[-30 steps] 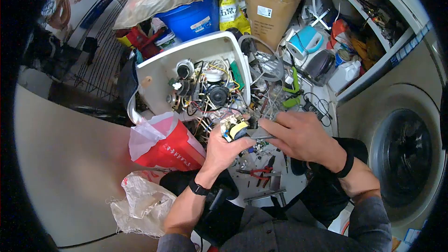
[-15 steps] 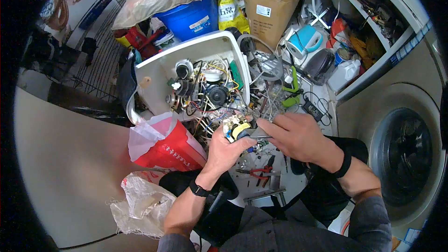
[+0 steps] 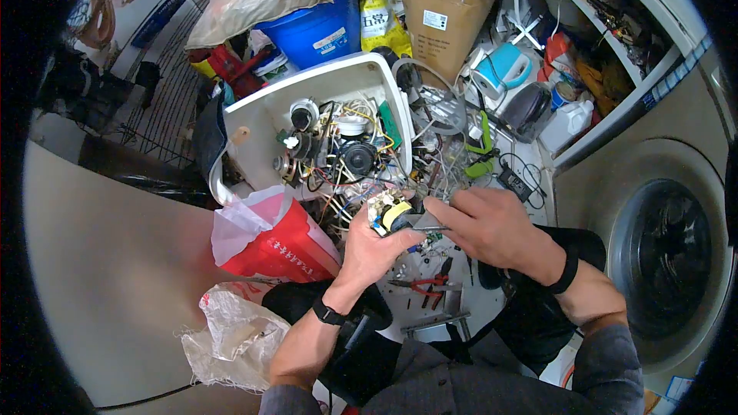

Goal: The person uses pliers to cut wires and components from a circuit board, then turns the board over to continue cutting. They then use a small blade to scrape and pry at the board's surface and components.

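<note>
My left hand (image 3: 367,252) is closed around a small electronic part (image 3: 395,214) with a yellow band, a dark body and pale pieces on its far side. In my right hand (image 3: 496,224), the fingers pinch a flat grey metal piece (image 3: 429,221), its tip against or very near the dark side of that part. Whether this piece is a blade or another tool, I cannot make out. Both hands meet just in front of a white bin (image 3: 307,81) filled with wires, small motors and coils. Below them lie red-handled pliers (image 3: 428,284).
A red paper bag (image 3: 280,242) stands left of my hands, with a crumpled plastic sack (image 3: 234,338) nearer me. Behind the bin are a blue bucket (image 3: 315,31) and a cardboard box (image 3: 442,23). To the right are a black power adapter (image 3: 516,183) and a washing machine (image 3: 661,253).
The electronic part and the grey metal piece have turned slightly between my fingers, showing more of the metal's flat face. Both hands hold nearly the same places.
</note>
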The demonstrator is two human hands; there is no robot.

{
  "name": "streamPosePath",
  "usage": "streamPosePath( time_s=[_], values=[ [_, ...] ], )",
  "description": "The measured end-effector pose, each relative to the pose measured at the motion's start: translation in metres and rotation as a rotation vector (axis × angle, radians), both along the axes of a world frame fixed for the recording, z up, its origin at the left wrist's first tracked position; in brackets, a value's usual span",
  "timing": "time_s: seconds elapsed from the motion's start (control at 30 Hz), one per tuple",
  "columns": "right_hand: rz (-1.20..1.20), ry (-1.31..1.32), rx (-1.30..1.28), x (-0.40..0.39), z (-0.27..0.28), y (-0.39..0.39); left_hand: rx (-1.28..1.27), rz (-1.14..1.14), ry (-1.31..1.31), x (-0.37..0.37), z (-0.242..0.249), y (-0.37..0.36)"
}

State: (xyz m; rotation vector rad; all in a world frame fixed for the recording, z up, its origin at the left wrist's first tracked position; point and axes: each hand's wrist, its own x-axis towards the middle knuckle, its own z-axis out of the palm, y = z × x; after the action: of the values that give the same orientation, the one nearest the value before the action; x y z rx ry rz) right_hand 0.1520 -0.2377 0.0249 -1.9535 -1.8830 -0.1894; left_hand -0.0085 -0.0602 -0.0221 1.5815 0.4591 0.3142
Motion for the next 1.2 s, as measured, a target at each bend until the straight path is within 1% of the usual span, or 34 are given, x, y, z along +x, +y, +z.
streamPosePath(
  time_s=[0.07,0.13,0.27,0.33,0.37,0.43,0.53,0.67,0.77,0.83,0.97,1.07,1.13,1.2],
  values=[
    [0.001,-0.008,0.002,0.000,-0.001,0.000,0.005,-0.006,-0.019,0.000,0.000,0.000],
    [-0.003,0.010,0.016,-0.001,-0.001,0.000,-0.004,0.002,0.028,0.000,0.001,-0.001],
    [-0.015,0.000,0.021,0.000,-0.002,0.000,0.002,0.011,0.042,0.002,0.004,-0.001],
    [-0.028,-0.046,-0.016,0.000,-0.001,-0.001,0.142,0.034,-0.018,0.001,0.001,-0.001],
    [-0.029,-0.045,-0.016,-0.001,-0.001,-0.002,0.142,0.033,-0.018,0.002,0.002,-0.001],
    [-0.073,-0.088,-0.007,-0.005,-0.001,-0.002,0.272,0.056,0.028,0.003,0.006,0.000],
    [-0.041,-0.080,-0.011,-0.002,0.002,-0.002,0.208,0.086,-0.023,0.004,0.003,-0.005],
    [-0.061,-0.076,0.034,-0.007,0.001,-0.002,0.239,0.061,0.000,0.004,0.004,-0.003],
    [-0.111,-0.095,0.007,-0.012,-0.002,-0.003,0.281,0.061,-0.035,0.006,0.004,-0.004],
    [-0.125,-0.083,-0.029,-0.015,-0.002,-0.003,0.386,0.045,-0.062,0.006,0.001,-0.001],
    [-0.170,-0.095,-0.053,-0.021,-0.005,0.000,0.338,0.050,-0.023,0.006,0.004,-0.003],
    [-0.162,-0.027,-0.088,-0.019,-0.015,0.003,0.334,0.066,-0.028,0.006,-0.001,-0.003],
    [-0.187,-0.020,-0.131,-0.020,-0.020,0.004,0.453,0.052,-0.029,0.007,-0.008,-0.001],
    [-0.176,0.001,-0.163,-0.019,-0.022,0.006,0.487,0.047,-0.014,0.006,-0.009,-0.001]
  ],
)
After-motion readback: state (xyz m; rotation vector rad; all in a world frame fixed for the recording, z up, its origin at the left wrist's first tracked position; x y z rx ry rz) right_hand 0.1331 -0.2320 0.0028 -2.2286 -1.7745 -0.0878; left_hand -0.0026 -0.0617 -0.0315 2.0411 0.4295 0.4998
